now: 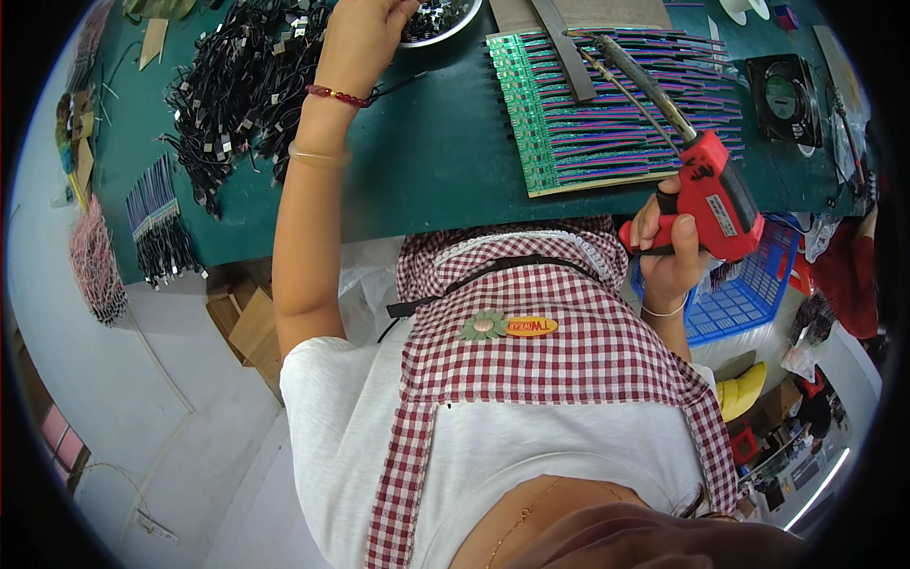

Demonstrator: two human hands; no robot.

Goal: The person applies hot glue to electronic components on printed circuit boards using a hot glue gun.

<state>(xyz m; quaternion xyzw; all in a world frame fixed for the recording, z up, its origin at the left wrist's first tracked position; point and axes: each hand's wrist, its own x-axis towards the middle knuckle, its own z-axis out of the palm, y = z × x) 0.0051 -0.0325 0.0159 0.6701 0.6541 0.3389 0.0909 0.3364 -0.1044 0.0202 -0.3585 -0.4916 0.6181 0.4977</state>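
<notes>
My right hand (671,248) is wrapped round the handle of a red and black soldering gun (725,204). Its long metal barrel and a thin feed tube point up and left, over a panel of green circuit boards (523,104). Rows of blue, pink and black wires (626,142) run rightward from the boards. A flat grey bar (569,62) lies across the panel near the tip. My left hand (379,21) is at the top edge, beside a white bowl (463,28) of small black parts (431,19). Its fingertips are pinched together, and what they hold is too small to name.
Black cables with metal plugs (237,104) are heaped left of my left forearm. A bundle of wired strips (156,218) hangs over the table's front left edge. A small black fan (783,100) stands at the right. Below the table's right side is a blue basket (735,308).
</notes>
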